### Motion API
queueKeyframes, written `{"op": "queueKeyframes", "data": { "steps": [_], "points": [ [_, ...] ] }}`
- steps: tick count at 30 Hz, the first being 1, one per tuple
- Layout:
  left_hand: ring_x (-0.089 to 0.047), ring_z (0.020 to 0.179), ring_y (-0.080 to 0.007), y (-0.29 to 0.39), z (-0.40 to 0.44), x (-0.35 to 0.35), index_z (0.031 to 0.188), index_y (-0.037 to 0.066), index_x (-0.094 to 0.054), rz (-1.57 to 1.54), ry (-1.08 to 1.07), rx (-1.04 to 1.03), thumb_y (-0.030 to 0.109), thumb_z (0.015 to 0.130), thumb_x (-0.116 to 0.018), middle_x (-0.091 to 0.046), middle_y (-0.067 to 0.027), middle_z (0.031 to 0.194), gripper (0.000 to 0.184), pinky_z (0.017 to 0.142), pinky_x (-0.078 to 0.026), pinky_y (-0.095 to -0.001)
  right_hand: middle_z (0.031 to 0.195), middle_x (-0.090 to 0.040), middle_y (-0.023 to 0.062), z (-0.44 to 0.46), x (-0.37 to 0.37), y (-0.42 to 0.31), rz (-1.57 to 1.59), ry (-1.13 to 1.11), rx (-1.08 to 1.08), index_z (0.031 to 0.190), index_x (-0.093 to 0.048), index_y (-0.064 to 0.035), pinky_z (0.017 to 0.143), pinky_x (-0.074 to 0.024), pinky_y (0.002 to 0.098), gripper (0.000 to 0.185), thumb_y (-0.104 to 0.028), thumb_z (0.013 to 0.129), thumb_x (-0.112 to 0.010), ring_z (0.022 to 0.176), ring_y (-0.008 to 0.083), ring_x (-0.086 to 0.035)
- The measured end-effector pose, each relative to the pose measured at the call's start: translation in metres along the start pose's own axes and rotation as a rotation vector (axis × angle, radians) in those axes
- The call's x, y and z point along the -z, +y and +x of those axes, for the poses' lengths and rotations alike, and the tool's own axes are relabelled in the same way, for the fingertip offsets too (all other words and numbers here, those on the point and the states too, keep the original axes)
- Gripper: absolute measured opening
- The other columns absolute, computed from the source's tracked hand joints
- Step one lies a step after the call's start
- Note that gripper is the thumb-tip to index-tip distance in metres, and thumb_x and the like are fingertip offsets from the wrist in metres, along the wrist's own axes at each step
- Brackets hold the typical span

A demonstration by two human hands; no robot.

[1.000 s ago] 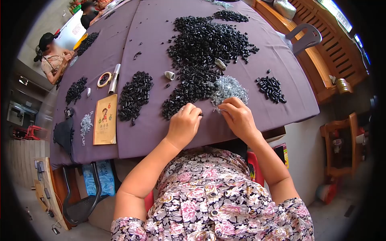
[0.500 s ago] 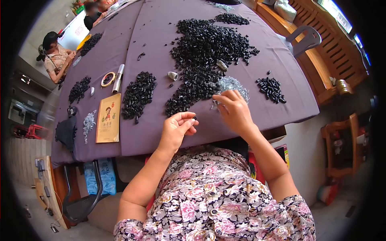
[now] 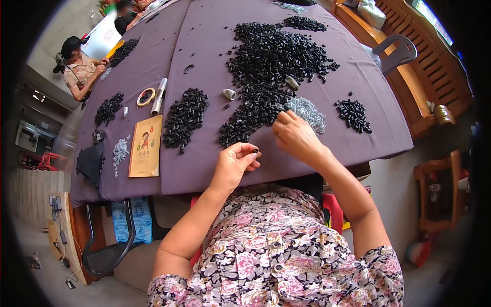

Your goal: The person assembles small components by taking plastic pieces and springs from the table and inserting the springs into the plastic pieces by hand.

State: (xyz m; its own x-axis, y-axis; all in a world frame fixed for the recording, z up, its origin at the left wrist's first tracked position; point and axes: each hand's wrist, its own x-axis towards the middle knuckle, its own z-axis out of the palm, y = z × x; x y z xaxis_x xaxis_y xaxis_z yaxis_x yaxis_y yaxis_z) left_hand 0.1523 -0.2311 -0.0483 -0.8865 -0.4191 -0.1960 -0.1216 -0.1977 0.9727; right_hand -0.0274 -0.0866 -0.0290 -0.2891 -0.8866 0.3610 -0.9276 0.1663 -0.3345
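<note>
Between thumb and fingers, my left hand (image 3: 236, 162) pinches a small black piece (image 3: 255, 151), just in front of the big pile of black pieces (image 3: 276, 56). My right hand (image 3: 297, 134) has its fingers bent down at the near left edge of a heap of small clear pieces (image 3: 308, 113); its fingertips are partly hidden, and I cannot make out what they hold. A grey thimble-like item (image 3: 292, 82) lies by the big pile, and a similar whitish one (image 3: 229, 94) lies to its left.
A smaller black pile (image 3: 185, 117) and a booklet (image 3: 146, 147) lie left on the purple cloth, near a tape roll (image 3: 146, 97) and a clear roll (image 3: 159, 96). Another black pile (image 3: 354, 116) is at right. A person (image 3: 82, 69) works at the far left edge.
My left hand has drawn back from the black pile with a black piece. My right hand opened a little, then moved forward onto the clear heap. The whole view has shifted slightly.
</note>
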Motion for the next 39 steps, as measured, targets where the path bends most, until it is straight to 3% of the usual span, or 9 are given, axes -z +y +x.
{"op": "queueKeyframes", "data": {
  "steps": [6,9,18,22,25,29,31,34,39],
  "points": [
    [-0.068,0.074,-0.0086,-0.001,-0.002,-0.008,0.111,-0.001,-0.068,0.062,-0.014,-0.004,0.01,0.097,-0.068,-0.074,-0.0048,0.092,0.018,0.067,-0.055,-0.0225,0.081,-0.062,0.0161,-0.011,0.003,-0.034,0.428,0.003,0.004,0.086,-0.056,-0.0016,0.069,-0.051,0.047,0.011,-0.008,0.082,-0.065,0.079,0.0396,-0.063],
    [-0.067,0.073,-0.0082,-0.001,-0.002,-0.009,0.11,-0.001,-0.068,0.101,-0.02,-0.017,0.009,0.097,-0.067,-0.074,-0.0049,0.091,0.017,0.066,-0.055,-0.0227,0.083,-0.062,0.0167,-0.015,-0.003,-0.037,0.496,0.026,-0.054,0.087,-0.059,-0.0007,0.07,-0.0515,0.0458,0.009,-0.005,0.082,-0.065,0.081,0.0393,-0.064],
    [-0.066,0.07,-0.0074,-0.004,-0.005,-0.012,0.11,-0.001,-0.069,0.173,-0.009,0.018,0.008,0.097,-0.068,-0.074,-0.0046,0.091,0.017,0.063,-0.054,-0.021,0.085,-0.064,0.0162,-0.025,-0.004,-0.045,0.455,0.056,-0.099,0.09,-0.064,-0.0006,0.071,-0.0531,0.045,0.009,-0.001,0.081,-0.064,0.082,0.0389,-0.065],
    [-0.066,0.069,-0.0076,-0.002,-0.005,-0.012,0.106,-0.001,-0.069,0.191,-0.022,-0.011,0.008,0.096,-0.068,-0.072,-0.0035,0.086,0.013,0.062,-0.053,-0.0212,0.086,-0.067,0.0129,-0.028,-0.003,-0.052,0.192,0.022,0.132,0.094,-0.058,-0.0033,0.072,-0.0542,0.044,0.02,-0.001,0.075,-0.063,0.082,0.0347,-0.068],
    [-0.066,0.068,-0.0081,-0.004,-0.006,-0.011,0.104,-0.001,-0.069,0.191,-0.037,-0.025,0.009,0.097,-0.068,-0.071,-0.0031,0.083,0.012,0.061,-0.053,-0.0213,0.093,-0.069,0.0129,-0.029,-0.001,-0.056,0.223,-0.026,0.077,0.107,-0.063,-0.0025,0.071,-0.0555,0.0412,0.027,0.001,0.081,-0.062,0.082,0.0345,-0.068],
    [-0.067,0.067,-0.0099,-0.004,-0.004,-0.006,0.105,-0.001,-0.068,0.11,0.022,0.045,0.011,0.096,-0.068,-0.072,-0.006,0.085,0.015,0.061,-0.053,-0.022,0.105,-0.07,0.0196,-0.017,0.005,-0.052,0.698,-0.051,-0.203,0.125,-0.063,-0.0061,0.079,-0.056,0.044,0.035,-0.006,0.09,-0.061,0.092,0.0371,-0.07],
    [-0.067,0.067,-0.0109,-0.004,0.001,-0.004,0.106,-0.001,-0.068,0.098,0.038,0.035,0.012,0.097,-0.068,-0.073,-0.0075,0.087,0.016,0.061,-0.053,-0.0224,0.102,-0.069,0.0167,0.0,0.0,-0.032,0.393,0.163,-0.226,0.114,-0.068,-0.0051,0.078,-0.0554,0.0444,0.026,-0.007,0.088,-0.063,0.09,0.0361,-0.069],
    [-0.068,0.07,-0.0121,-0.001,0.002,-0.002,0.109,-0.001,-0.067,0.079,0.049,0.03,0.011,0.097,-0.068,-0.074,-0.0094,0.091,0.017,0.061,-0.054,-0.023,0.1,-0.066,0.014,0.019,-0.019,-0.013,0.25,0.154,-0.086,0.108,-0.07,-0.004,0.075,-0.0555,0.0421,0.023,-0.006,0.085,-0.068,0.085,0.0353,-0.068],
    [-0.069,0.072,-0.0125,-0.002,-0.001,0.0,0.111,-0.001,-0.066,-0.026,0.054,-0.002,0.011,0.097,-0.067,-0.075,-0.0108,0.095,0.018,0.064,-0.055,-0.0232,0.103,-0.063,0.0116,0.033,-0.032,-0.015,0.132,0.002,-0.092,0.099,-0.072,-0.0055,0.077,-0.0556,0.0432,0.017,-0.011,0.083,-0.07,0.09,0.0328,-0.068]
  ]
}}
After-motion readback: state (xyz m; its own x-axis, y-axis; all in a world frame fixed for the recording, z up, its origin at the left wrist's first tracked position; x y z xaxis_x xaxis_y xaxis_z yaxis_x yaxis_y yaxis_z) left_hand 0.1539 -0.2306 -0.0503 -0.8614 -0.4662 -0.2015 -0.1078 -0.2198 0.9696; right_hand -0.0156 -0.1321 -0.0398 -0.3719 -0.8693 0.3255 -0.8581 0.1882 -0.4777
